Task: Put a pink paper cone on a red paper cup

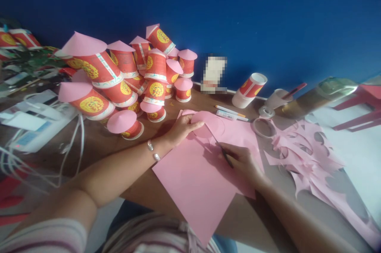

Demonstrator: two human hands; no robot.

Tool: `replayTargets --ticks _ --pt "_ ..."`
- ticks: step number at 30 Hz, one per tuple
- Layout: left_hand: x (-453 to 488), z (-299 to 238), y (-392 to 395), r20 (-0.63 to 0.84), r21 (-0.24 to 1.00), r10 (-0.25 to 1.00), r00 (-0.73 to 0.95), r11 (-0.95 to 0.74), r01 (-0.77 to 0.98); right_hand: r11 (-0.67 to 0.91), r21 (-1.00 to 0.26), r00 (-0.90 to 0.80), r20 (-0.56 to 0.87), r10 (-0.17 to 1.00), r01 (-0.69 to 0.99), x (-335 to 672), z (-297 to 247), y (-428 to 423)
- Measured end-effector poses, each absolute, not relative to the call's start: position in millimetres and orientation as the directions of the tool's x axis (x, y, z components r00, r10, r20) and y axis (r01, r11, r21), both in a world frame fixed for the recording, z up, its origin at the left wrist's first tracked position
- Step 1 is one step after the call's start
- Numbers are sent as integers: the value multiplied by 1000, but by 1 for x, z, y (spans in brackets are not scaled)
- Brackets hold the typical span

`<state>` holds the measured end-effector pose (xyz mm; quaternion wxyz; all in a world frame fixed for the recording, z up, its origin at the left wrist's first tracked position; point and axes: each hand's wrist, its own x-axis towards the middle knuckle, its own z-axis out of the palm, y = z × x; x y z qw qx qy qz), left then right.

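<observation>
My left hand [185, 127] pinches a round piece of pink paper [205, 123] between thumb and fingers. A dark-handled pair of scissors [224, 154] is in my right hand [242, 160], with the blades pointing up-left at the disc's lower edge. Whether the blades are apart cannot be made out. Beneath both hands lie large pink paper sheets [199, 197], one with a corner over the table's front edge. Another pink disc shows partly behind the held one.
Red paper cups with pink cone tops [122, 122] are piled at the left. A pink scrap heap [309, 158], a tape roll [264, 127], pencils [232, 111] and stacked cups [250, 89] lie at the right. White cables [71, 146] trail at the left edge.
</observation>
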<state>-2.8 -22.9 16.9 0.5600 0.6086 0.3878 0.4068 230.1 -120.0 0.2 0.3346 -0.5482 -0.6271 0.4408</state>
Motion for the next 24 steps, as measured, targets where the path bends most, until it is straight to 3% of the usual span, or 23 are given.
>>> replayTargets --ticks 8,17,24 --pt "-5 16 -22 95 985 935 342 -139 105 8 -918 -183 -71 981 398 230 4 -120" --pt "-2 18 -25 -16 992 918 395 64 -109 -37 -930 -199 -117 973 367 229 3 -120" --pt "-4 16 -21 1 1000 937 348 5 -18 -22 -942 -196 -92 976 336 230 0 -120"
